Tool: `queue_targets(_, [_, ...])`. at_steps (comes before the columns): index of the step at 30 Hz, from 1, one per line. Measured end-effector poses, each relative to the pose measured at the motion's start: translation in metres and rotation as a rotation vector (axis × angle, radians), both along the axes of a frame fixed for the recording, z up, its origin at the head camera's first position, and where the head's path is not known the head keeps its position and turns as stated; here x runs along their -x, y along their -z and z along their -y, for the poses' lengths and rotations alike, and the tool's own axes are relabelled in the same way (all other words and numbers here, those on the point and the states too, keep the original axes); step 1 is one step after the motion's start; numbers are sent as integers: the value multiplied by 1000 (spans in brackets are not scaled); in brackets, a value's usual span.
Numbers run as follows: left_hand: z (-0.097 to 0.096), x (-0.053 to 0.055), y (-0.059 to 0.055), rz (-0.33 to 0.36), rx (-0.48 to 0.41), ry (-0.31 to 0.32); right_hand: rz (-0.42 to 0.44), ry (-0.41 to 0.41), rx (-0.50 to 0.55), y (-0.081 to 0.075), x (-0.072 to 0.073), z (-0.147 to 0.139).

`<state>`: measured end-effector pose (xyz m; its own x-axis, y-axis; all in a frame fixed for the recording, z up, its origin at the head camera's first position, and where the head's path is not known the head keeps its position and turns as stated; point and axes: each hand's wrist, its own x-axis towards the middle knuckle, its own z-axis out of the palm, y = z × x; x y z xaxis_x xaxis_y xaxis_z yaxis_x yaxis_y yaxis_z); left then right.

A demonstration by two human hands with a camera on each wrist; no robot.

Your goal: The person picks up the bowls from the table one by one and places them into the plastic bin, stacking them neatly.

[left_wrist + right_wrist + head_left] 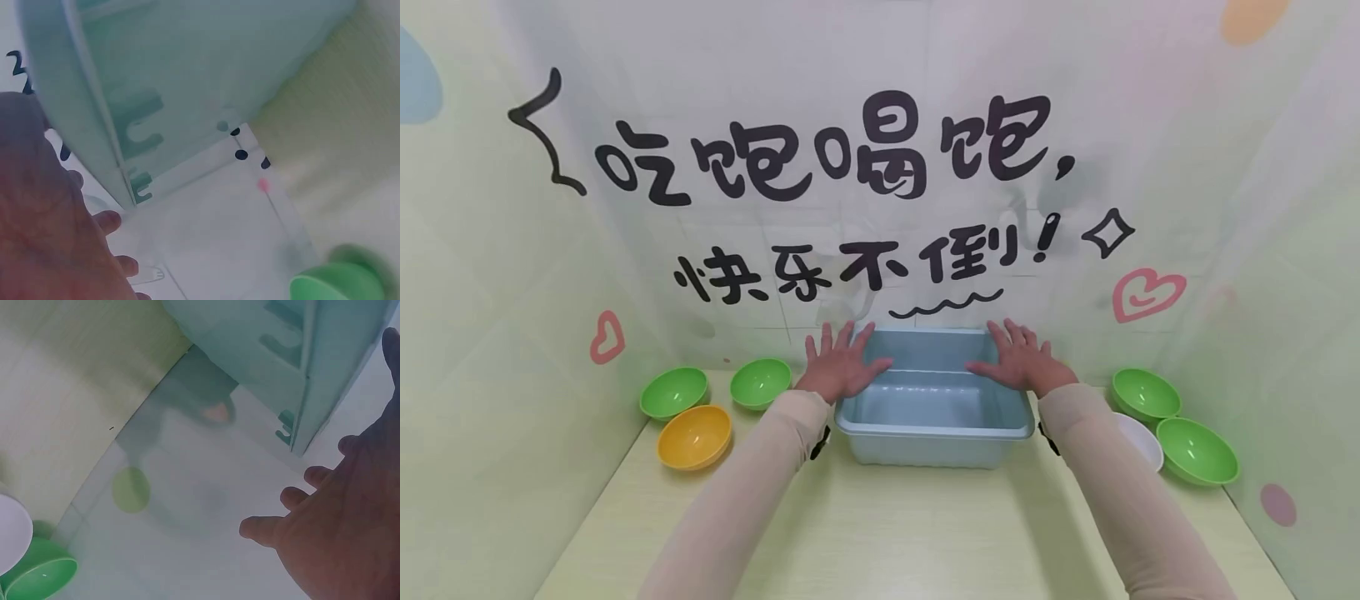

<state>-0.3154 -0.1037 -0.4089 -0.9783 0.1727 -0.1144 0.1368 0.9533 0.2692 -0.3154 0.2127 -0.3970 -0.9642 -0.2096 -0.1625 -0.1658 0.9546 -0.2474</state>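
Head cam had the pale wood-look tabletop (917, 533) running back to a whitish printed wall (737, 50), with greenish-white walls on both sides, so the whole spot felt like a little booth. Set the clock on the blue basin (925, 450), mid-table toward the back: chunky black lettering (891, 162) filled 12, a wavy line (947, 308) ran under it, and a black star (1093, 236) and a big pink heart (1120, 304) sat near 2. Smaller pink heart (607, 337) between 9 and 10, purple dot (1278, 505) just past 3.

Left hand (844, 367) was at the basin's 10, right hand (1024, 360) at its 2. Both were loose, fingers fanned out straight, gripping nothing. Honestly couldn't tell from where I stood if the palms pressed the rim, or if the basin's base touched the wood.

Soft shadows spilled over the tabletop around 4 and 8. Two green bowls (761, 384) and a yellow-orange bowl (695, 437) were over at 9; two more green bowls (1197, 451) and a white bowl (1142, 442), half hidden by the right sleeve (1120, 467), were around 3.
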Motion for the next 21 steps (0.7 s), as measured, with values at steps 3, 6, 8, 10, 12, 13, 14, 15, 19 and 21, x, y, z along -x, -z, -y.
queue_targets(3, [1,-3,-2,-4,-14,-24,-21,-3,2,-2,0,-4])
queue_targets(6, [2,-7,-3,-7,-22,-43,-34,1,0,-5,-1,-9])
queue_targets(8, [2,-8,-3,-12,-32,-46,-28,8,0,-7,-3,-12])
queue_targets(10, [3,-9,-2,-12,-42,-47,-18,14,4,-8,-3,-16])
queue_targets(12, [4,-10,0,-14,-54,-48,-5,23,5,-9,-4,-20])
queue_targets(13, [5,-10,1,-16,-60,-47,2,28,6,-9,-4,-23])
queue_targets(14, [5,-10,3,-18,-62,-47,10,33,6,-9,-4,-25])
queue_targets(15, [6,-9,4,-21,-61,-47,20,37,11,-10,-4,-27])
queue_targets(19, [7,-7,10,-26,-70,-59,49,59,46,-15,-4,-35])
queue_targets(21, [7,-6,10,-23,-91,-71,52,65,66,-18,-3,-38])
